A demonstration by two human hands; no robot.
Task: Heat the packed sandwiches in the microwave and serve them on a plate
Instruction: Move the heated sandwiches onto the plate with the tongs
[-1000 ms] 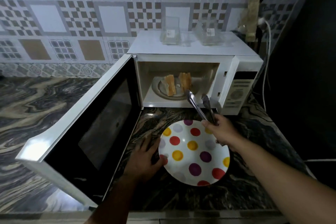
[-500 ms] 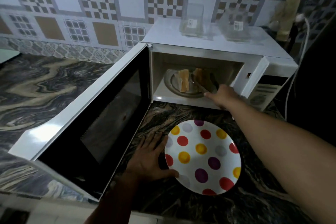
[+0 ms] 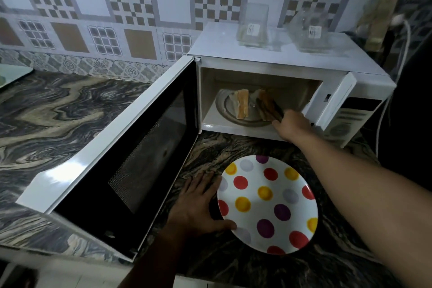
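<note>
Head view: we are judging the heating done and serving just beginning. The microwave is standing open; both sandwiches are sitting on its turntable. Our right hand is gripping tongs around the right sandwich. In front of the microwave, our left hand is lying flat and open, steadying the bare polka-dot plate. Two clear containers on top look empty.

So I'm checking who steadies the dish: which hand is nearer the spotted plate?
Left. The left hand touches the spotted plate's left rim; the right hand reaches into the microwave.
</note>
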